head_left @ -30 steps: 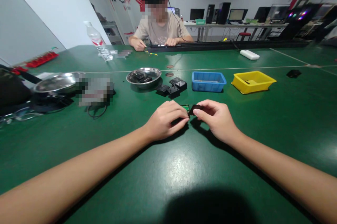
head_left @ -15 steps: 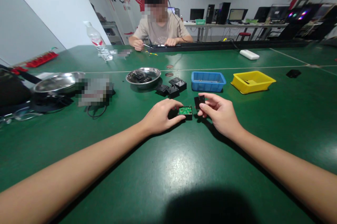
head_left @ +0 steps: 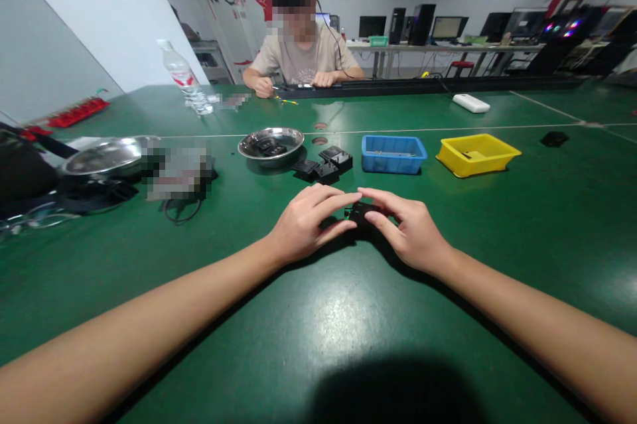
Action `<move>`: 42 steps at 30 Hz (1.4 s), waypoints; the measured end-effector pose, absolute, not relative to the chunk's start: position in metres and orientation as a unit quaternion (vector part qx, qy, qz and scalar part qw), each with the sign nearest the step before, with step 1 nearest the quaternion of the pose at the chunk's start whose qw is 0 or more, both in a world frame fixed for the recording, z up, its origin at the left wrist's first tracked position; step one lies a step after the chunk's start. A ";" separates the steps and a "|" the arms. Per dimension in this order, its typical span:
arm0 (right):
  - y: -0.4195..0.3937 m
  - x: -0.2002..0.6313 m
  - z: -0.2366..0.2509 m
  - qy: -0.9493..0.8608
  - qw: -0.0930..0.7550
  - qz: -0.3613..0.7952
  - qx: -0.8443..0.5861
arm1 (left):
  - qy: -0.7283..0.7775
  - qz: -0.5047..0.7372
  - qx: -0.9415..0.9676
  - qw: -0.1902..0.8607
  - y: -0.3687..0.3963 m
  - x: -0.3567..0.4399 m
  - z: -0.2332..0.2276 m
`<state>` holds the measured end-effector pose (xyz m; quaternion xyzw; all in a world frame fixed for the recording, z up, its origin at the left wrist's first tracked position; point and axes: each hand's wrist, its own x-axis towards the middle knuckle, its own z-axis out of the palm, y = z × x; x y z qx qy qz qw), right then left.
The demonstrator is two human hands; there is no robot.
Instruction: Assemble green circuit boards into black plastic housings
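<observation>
Small black module [head_left: 359, 213] sits on the green table [head_left: 348, 318], dead centre, pinched between both hands. Half a second back the green circuit board was exposed in the base under the left hand and the right hand held a black cover lifted clear beside it. Now board's out of sight and the cover's gone from the air, so my read is the cover has been set down on the base and is being pressed on. Can't see whether it's seated.

Left hand [head_left: 304, 225]: fingers curled around the module's left side, index laid across the top. Closed on it. Right hand [head_left: 405, 228]: fingers over the top and right side, also clamped on the module. Fingertips of both hands meet above it.

Just beyond: cluster of similar black modules [head_left: 323, 165] loose on the table, steel bowl [head_left: 271, 143] with a few more black parts next to them on the left. Blue tray [head_left: 393, 153] and yellow tray [head_left: 478, 153] further right, well apart from the hands. Larger steel bowl [head_left: 107, 155] and water bottle [head_left: 183, 82] off left.

Another person [head_left: 303, 52] seated at the far side, hands on their own work.
</observation>
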<state>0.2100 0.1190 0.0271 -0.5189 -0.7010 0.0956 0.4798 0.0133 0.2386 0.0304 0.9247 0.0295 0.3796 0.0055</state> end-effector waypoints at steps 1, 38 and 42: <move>0.118 0.209 0.027 -0.705 0.477 0.095 -0.516 | 0.029 0.380 0.924 -0.003 0.239 0.014 0.030; 0.126 0.228 0.033 -0.723 0.380 0.104 -0.568 | 0.147 0.266 0.929 0.211 0.239 0.016 0.035; 0.126 0.230 0.034 -0.723 0.374 0.135 -0.564 | 0.147 0.264 0.929 0.214 0.239 0.016 0.034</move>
